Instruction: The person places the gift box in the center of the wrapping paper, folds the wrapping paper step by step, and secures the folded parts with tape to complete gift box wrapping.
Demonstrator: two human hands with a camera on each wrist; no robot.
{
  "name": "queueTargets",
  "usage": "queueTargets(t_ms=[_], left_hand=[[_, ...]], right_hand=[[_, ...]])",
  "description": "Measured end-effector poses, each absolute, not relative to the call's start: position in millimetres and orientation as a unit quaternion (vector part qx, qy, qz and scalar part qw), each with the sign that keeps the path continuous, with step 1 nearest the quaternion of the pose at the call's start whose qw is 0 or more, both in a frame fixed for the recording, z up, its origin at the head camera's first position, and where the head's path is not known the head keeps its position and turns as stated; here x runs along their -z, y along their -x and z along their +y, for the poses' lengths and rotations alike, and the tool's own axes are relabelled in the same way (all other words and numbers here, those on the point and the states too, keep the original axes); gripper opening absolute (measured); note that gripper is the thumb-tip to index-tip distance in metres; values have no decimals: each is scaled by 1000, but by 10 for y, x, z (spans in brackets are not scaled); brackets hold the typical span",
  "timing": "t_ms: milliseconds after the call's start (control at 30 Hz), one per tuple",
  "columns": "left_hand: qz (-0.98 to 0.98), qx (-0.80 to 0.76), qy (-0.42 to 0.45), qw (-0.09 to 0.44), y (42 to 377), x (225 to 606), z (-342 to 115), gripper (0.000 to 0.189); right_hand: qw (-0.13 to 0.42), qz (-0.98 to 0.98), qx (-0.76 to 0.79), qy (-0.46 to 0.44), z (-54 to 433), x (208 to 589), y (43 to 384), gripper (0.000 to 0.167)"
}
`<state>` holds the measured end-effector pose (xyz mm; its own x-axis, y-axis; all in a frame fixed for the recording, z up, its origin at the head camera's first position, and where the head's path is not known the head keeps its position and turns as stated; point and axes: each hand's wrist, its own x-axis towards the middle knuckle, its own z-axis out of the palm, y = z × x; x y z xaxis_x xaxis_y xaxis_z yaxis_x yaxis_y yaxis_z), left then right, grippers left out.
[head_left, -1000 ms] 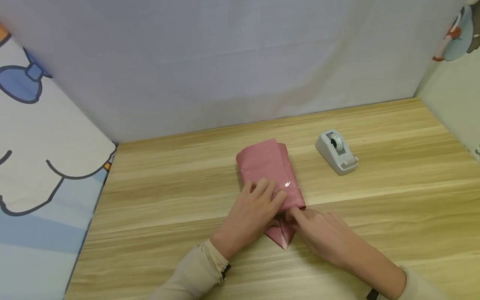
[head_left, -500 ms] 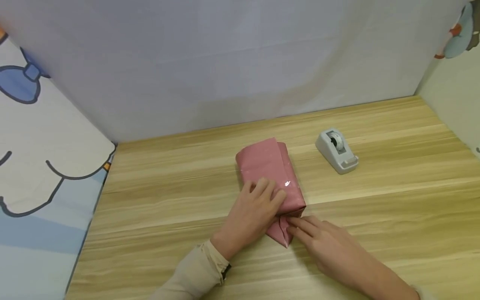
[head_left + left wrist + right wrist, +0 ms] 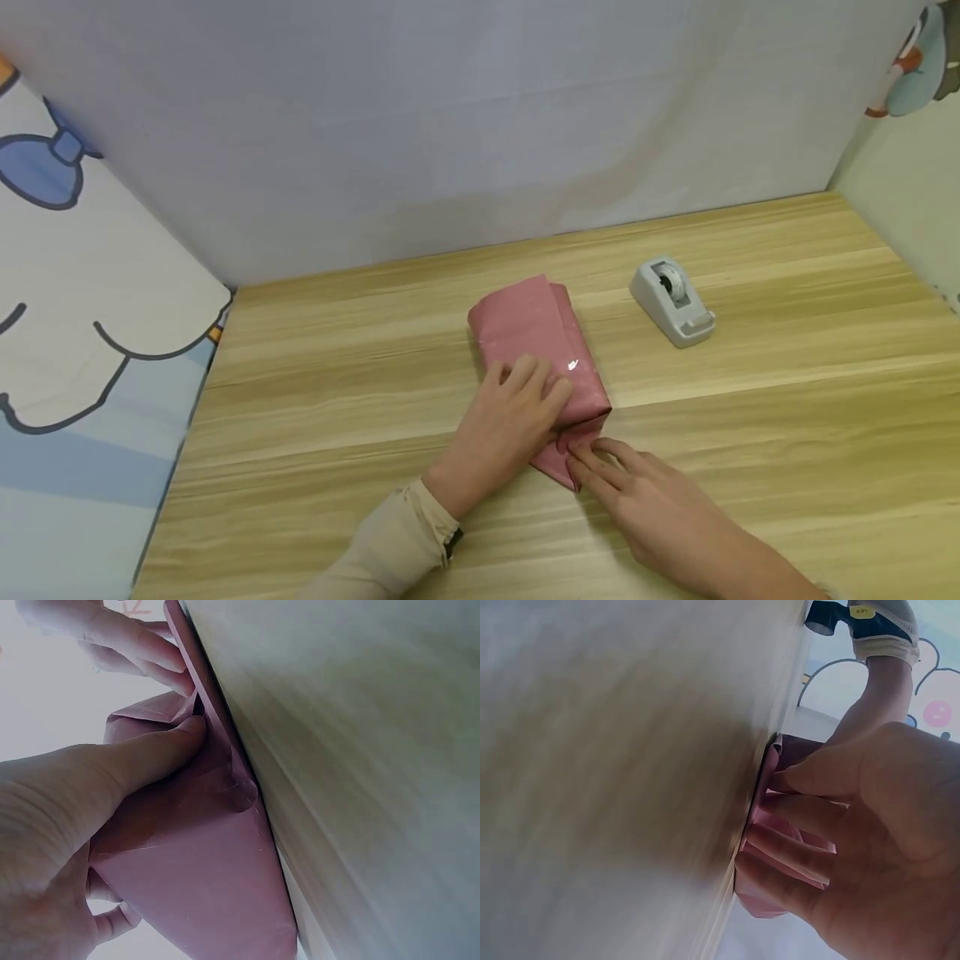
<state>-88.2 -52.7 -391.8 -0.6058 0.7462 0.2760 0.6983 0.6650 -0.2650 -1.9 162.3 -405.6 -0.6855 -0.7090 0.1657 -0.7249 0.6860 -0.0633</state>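
Observation:
A parcel wrapped in pink paper (image 3: 522, 321) lies on the wooden table, its near end folded into a pointed flap (image 3: 553, 467). My left hand (image 3: 498, 425) grips the parcel's near end, bent fingers over the top. In the left wrist view its thumb (image 3: 161, 754) presses into the folded end paper. From the right, my right hand (image 3: 656, 504) presses the flap's side with nearly straight fingers. The right wrist view shows those fingers (image 3: 787, 851) against the pink paper, low beside the tabletop. Part of the end fold is hidden beneath the left hand.
A grey tape dispenser (image 3: 672, 302) with a roll in it stands to the right of the parcel. The wooden table (image 3: 337, 358) meets a pale cloth backdrop (image 3: 450, 150) behind, with a cartoon-printed panel (image 3: 90, 275) at the left.
My right hand has drawn back from the parcel's end edge and moved down onto the flap's right side, its fingers straighter. The right side paper is now folded inward. The left hand stays put.

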Motion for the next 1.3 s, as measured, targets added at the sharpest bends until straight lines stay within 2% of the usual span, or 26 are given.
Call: queueTargets(t_ms=[200,367,633,767,900,1167,1300], left_hand=[[-900,-65,403,154,870,3910,-534,58],[-902,-66,402,145,865,3907,-519,65],[-898,-87,395,173,850,3915,-477,54],[-896,-85,396,184,853,3920,-475,33],[-893,-82,397,193,856,3920,-469,16],[-893,-106,392,191,849,3905,-438,13],[-895,-114,387,189,847,3910,-433,13]], right_hand=[[70,-915,-61,-393,1599,4056,30,65],[69,-916,-55,-391,1599,4044,45,62],[69,-917,-47,-391,1597,4038,43,68],[39,-923,-50,-380,1623,4021,39,66],[23,-934,-56,-353,1670,3986,39,57],[33,-932,-51,-358,1663,4029,35,59],[16,-928,-50,-370,1650,4035,13,64]])
